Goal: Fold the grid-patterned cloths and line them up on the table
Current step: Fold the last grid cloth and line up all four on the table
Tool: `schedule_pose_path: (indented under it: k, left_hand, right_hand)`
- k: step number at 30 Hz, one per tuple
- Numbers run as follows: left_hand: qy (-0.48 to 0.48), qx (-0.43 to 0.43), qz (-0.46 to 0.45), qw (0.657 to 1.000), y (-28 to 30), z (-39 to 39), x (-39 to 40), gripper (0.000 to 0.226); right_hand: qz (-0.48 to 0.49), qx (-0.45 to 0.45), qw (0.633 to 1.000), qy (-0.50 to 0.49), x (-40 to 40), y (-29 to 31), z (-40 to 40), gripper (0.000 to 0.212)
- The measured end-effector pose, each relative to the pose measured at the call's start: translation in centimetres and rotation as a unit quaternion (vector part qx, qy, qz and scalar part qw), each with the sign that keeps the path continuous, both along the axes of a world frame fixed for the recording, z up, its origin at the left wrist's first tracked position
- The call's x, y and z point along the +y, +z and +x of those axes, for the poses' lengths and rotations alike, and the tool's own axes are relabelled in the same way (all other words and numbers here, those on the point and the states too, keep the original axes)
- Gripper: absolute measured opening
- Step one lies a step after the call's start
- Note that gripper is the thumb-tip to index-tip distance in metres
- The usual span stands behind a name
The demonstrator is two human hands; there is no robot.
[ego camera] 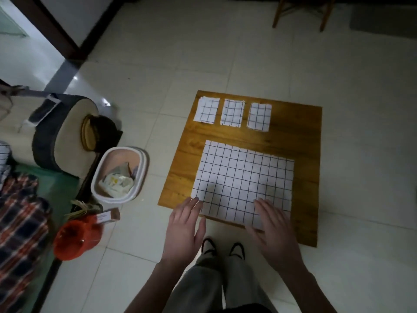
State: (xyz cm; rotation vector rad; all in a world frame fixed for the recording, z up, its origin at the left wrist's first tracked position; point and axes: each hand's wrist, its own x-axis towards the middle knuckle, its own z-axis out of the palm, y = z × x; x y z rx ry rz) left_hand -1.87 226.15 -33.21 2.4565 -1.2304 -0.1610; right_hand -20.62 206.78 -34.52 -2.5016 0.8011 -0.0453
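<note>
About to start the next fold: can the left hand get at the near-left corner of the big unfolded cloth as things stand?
Probably yes. The left hand lies open with its fingertips right at the near-left corner of the unfolded cloth, and nothing sits between them. The right hand rests further along the near edge, out of its way.

There is one view only, from a wide-angle camera worn on the person's head. It looks forward and steeply down, so the wooden counter [291, 136] is seen almost from above, its near edge towards the bottom of the frame and its far edge towards the top. The counter sits right of centre, close enough that both forearms reach in from the bottom edge. The left hand [184, 224] lies at the counter's near left corner, the right hand [274, 227] over its near edge. The person's legs show straight below the lens. The wide lens bends the tiled floor [158, 64] outward near the frame's borders.
</note>
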Motion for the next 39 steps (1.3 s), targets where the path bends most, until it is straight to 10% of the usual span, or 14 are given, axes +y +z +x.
schedule_pose_path:
  k: [21,39]
  left_hand:
    - [-0.159,0.014,-0.01,0.987,-29.8,7.7,-9.2,0.05]
    - [-0.152,-0.025,0.006,0.988,-32.5,12.8,-12.4,0.041]
  right_hand:
    - [-0.108,0.068,0.992,-0.005,-6.9,-26.8,-0.1,0.059]
    - [-0.159,-0.051,0.986,-0.018,-13.8,-30.7,4.6,0.037]
